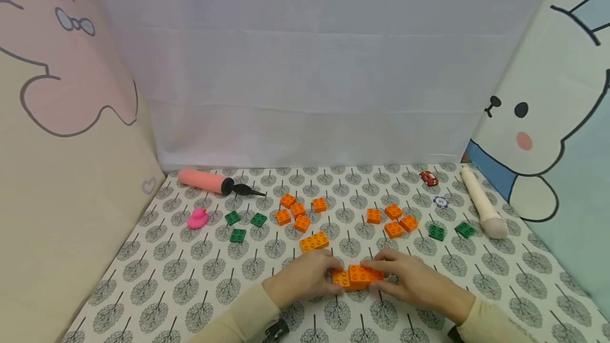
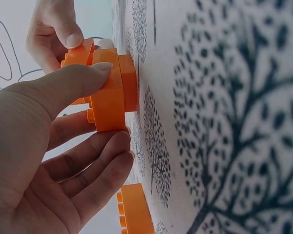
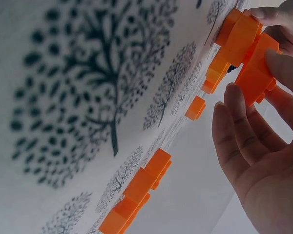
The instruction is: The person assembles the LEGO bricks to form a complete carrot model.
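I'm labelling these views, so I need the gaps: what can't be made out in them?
Head: part of the orange brick stack's left end, behind the left hand; the orange brick stack shows otherwise.
Head: markings on the blue-and-white disc, too small.
Left wrist: one end of the loose orange brick, cut by the bottom edge.

Tree-print tabletop [image 1: 186,279] below hung sheets
A pale sheet [image 1: 314,68] backs the far edge; a pink-animal sheet [image 1: 71,184] lines the left edge, a rabbit sheet [image 1: 567,142] the right.
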A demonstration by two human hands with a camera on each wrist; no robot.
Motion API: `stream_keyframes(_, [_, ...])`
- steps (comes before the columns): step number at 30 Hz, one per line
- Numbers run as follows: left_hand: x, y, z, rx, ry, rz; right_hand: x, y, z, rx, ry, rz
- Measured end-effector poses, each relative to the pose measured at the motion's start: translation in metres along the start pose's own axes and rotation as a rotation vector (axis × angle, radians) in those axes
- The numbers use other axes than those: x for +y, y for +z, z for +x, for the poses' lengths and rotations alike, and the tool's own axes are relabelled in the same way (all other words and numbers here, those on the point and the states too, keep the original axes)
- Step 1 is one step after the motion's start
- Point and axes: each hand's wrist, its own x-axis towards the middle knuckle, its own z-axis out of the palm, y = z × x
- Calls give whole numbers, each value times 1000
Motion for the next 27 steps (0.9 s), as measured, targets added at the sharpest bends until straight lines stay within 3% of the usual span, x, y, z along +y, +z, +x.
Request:
stream_keyframes(17, [1,0,-2,-21,-31,-6,2,9,-2,6,26,-26])
stream_keyframes(27, [0,0,0,-7,-23,1,-1,3,1,-23,48,-25])
